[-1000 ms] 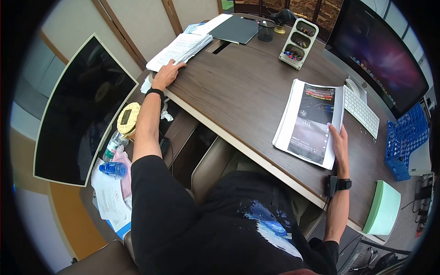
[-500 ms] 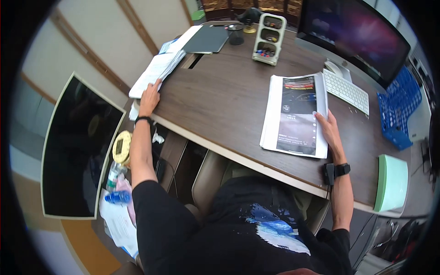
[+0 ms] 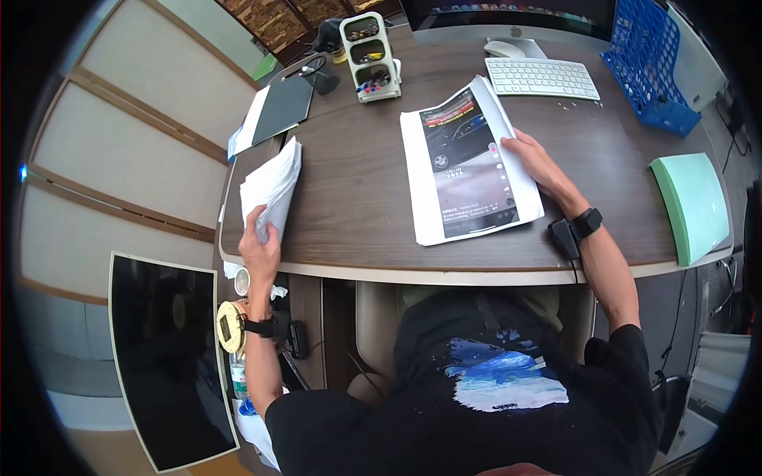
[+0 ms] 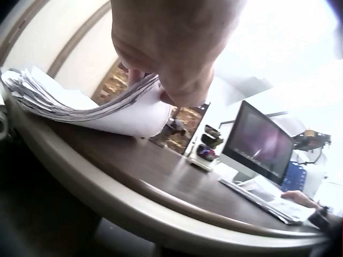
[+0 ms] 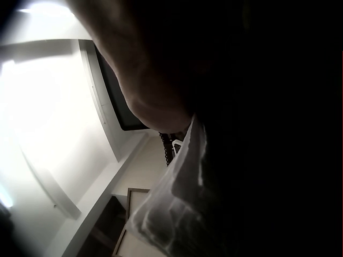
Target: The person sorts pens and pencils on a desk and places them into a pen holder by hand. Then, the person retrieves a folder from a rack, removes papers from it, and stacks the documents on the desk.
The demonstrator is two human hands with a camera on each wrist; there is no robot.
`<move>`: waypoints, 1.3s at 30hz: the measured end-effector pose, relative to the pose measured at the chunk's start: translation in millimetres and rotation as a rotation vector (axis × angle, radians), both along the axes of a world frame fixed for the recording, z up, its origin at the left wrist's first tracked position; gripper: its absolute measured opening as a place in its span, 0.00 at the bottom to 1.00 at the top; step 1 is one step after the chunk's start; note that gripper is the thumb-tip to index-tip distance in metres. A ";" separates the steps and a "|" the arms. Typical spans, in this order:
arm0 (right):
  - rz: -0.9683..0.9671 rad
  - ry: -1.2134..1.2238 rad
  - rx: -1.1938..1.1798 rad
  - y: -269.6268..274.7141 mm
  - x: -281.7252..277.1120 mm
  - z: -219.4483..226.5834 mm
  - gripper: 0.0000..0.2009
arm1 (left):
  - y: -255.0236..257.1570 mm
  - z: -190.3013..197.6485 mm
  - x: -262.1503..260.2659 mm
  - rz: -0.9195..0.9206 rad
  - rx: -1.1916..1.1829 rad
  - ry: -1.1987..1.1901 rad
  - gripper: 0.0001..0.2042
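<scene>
At the desk's left end my left hand (image 3: pixel 260 250) grips the near edge of a thick stack of white papers (image 3: pixel 270 186). Thumb and fingers pinch the sheets, and the left wrist view shows the stack (image 4: pixel 91 115) bowed, its gripped end raised off the desk. My right hand (image 3: pixel 540 163) holds the right edge of a second pile of sheets (image 3: pixel 417 186), thumb on top and the other fingers hidden beneath. Its top page is a dark colour print (image 3: pixel 468 170) with a car picture. In the dim right wrist view the sheets (image 5: pixel 177 198) hang from that hand.
Behind the pile stand a pen organizer (image 3: pixel 371 59), a white keyboard (image 3: pixel 544 78) and a monitor (image 3: pixel 508 20). A blue file rack (image 3: pixel 651 71) and a pale green folder box (image 3: pixel 694 208) are at the right. A dark folder (image 3: pixel 282 107) lies back left; a black screen (image 3: pixel 171 357) stands at the near left.
The left hand has gone from resting on the paper stack to gripping it, and has drawn it toward the near edge. The head view has turned left. The right hand keeps its hold.
</scene>
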State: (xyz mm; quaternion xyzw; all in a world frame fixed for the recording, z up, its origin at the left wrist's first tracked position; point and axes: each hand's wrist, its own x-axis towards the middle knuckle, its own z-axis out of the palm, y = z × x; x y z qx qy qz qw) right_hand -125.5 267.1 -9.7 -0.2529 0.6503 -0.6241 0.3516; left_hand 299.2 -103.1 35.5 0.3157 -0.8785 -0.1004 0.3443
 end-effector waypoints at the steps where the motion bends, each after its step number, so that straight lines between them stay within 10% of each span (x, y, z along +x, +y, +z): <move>1: 0.005 -0.012 0.019 0.4 1.4 3.5 0.28 | 12.0 -0.4 -12.1 -0.058 0.032 0.064 0.18; 10: 0.016 -0.059 -0.047 -3.9 0.0 -2.1 0.26 | 88.0 14.4 -160.0 -0.312 -0.131 0.380 0.16; 17: 0.018 -0.047 -0.057 -2.5 5.7 -2.1 0.25 | 162.4 -6.5 -216.5 -0.525 -0.383 0.183 0.24; 34: -0.021 -0.304 -0.252 -9.4 7.8 5.6 0.33 | 248.6 -26.2 -219.9 -0.915 -0.177 0.002 0.28; 39: 0.106 0.007 -0.110 -7.0 2.4 -8.0 0.29 | 229.7 -9.5 -203.4 -0.899 0.098 0.061 0.30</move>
